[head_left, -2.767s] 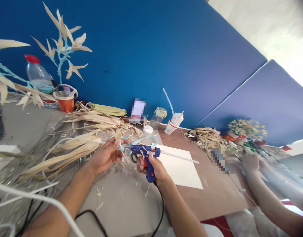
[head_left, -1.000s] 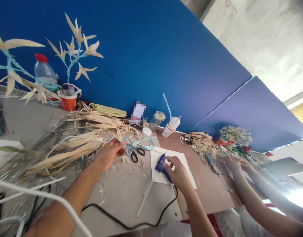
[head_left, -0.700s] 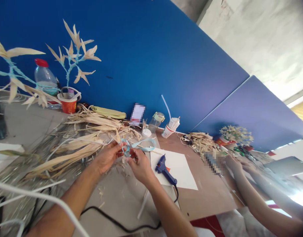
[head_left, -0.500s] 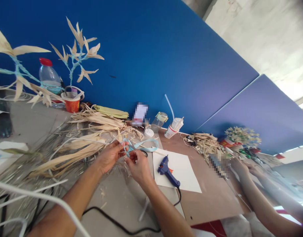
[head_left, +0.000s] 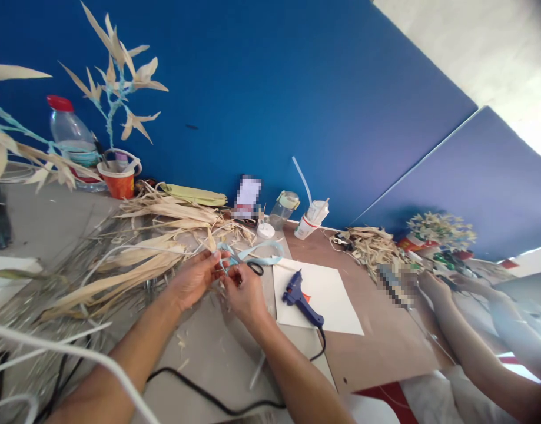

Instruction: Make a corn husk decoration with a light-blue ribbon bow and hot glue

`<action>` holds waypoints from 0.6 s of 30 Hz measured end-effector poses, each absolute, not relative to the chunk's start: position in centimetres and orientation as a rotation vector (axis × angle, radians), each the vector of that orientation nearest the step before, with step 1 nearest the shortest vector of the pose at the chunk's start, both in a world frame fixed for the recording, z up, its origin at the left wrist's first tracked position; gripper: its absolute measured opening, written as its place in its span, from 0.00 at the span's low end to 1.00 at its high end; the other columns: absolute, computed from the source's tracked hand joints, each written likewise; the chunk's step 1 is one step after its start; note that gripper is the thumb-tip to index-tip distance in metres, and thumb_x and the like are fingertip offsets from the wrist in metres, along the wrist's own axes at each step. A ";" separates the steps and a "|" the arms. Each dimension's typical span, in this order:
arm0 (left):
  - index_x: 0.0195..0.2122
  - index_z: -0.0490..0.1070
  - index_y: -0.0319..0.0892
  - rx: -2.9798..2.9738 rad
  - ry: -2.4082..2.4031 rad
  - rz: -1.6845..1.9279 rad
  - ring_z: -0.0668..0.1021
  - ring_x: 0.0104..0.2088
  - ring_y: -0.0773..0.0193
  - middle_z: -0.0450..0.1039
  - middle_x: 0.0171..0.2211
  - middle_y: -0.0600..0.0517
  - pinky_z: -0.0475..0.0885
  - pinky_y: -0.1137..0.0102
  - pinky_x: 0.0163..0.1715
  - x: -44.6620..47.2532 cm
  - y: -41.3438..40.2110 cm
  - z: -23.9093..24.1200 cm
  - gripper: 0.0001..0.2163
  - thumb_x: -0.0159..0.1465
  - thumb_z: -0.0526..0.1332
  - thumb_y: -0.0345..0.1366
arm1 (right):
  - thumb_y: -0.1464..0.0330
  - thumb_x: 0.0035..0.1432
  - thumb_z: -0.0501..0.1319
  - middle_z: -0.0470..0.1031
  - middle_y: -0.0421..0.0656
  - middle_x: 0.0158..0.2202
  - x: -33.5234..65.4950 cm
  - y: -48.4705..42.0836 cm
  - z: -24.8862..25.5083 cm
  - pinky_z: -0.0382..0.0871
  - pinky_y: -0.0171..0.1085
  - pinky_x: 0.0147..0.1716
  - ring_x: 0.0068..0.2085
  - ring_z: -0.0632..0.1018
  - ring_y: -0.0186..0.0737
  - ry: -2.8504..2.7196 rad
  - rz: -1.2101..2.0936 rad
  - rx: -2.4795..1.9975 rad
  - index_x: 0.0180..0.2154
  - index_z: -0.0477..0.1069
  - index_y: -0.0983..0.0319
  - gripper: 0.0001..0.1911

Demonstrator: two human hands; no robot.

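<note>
A light blue paper-like strip loops out to the right from between my two hands over the table. My left hand pinches one part of it between thumb and fingers. Close beside it, my right hand has its fingers curled closed on the same strip, the fingertips of both hands nearly touching. Just behind the right hand shows the black loop handle of scissors, lying by the strip. Dry corn husks are piled left of and behind my hands.
A blue glue gun rests on white paper to the right, its black cord running across the front. Behind stand a glass jar and paper cup. Further right are a co-worker's arms. A white cable crosses front left.
The view has shifted slightly, so the background things sit a little differently. More of the black scissors handle shows beside my right hand. Both hands keep hold of the strip.
</note>
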State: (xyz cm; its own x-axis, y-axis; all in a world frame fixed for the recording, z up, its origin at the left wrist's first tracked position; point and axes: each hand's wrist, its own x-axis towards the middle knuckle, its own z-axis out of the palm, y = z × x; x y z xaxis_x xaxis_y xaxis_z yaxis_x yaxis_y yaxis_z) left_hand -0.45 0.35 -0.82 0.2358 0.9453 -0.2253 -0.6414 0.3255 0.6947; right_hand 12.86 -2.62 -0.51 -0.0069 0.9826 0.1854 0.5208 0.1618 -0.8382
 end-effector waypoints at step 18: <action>0.31 0.77 0.40 0.652 0.609 1.174 0.78 0.34 0.63 0.78 0.40 0.47 0.74 0.70 0.33 -0.7 0.0 -0.2 0.09 0.51 0.71 0.37 | 0.64 0.44 0.63 0.61 0.33 0.17 13.6 -2.2 -0.3 0.57 0.31 0.21 0.20 0.61 0.29 -1.236 1.237 -1.249 0.21 0.62 0.61 0.11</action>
